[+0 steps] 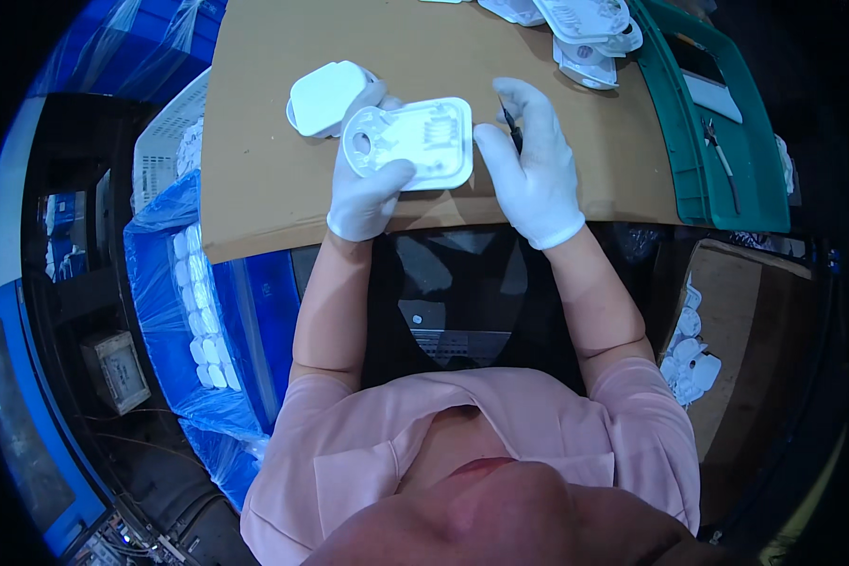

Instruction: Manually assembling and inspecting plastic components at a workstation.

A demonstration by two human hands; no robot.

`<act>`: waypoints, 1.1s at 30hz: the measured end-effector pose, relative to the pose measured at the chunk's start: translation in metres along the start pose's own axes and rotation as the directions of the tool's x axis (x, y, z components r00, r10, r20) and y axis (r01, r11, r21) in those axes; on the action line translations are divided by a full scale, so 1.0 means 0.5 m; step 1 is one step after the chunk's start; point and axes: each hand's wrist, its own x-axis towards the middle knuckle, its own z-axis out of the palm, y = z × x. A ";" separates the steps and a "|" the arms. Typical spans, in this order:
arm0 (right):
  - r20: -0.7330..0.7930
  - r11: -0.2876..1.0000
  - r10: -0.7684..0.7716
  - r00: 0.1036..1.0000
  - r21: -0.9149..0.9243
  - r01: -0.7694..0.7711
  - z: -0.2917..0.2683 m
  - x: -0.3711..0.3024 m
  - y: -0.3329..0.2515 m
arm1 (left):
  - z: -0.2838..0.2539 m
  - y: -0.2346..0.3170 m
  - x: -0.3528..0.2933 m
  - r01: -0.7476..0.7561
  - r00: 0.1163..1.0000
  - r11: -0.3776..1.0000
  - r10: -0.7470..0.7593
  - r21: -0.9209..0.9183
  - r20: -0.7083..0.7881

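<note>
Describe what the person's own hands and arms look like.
The left hand and right hand wear white gloves ending around the wrists. The forearms are bare. Pale pink sleeves end near the elbows. No cables or markings are visible.

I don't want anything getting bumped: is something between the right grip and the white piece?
Nothing that I can see. The right grip, holding a dark tool, is right beside the white piece that the left grip holds.
</note>
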 end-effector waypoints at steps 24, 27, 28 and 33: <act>0.233 0.987 -0.122 0.965 -0.078 0.143 0.036 -0.031 0.002 | -0.001 -0.060 0.018 -0.406 0.895 0.434 0.369 0.804 0.253; 0.244 0.986 -0.134 0.960 -0.069 0.155 0.038 -0.032 0.005 | 0.004 -0.055 0.017 -0.420 0.886 0.396 0.375 0.816 0.274; 0.249 0.986 -0.133 0.959 -0.067 0.154 0.038 -0.032 0.004 | 0.003 -0.055 0.016 -0.420 0.885 0.398 0.380 0.816 0.270; 0.280 0.989 -0.108 0.954 -0.063 0.130 0.037 -0.030 0.004 | -0.004 -0.060 0.015 -0.429 0.877 0.360 0.386 0.828 0.287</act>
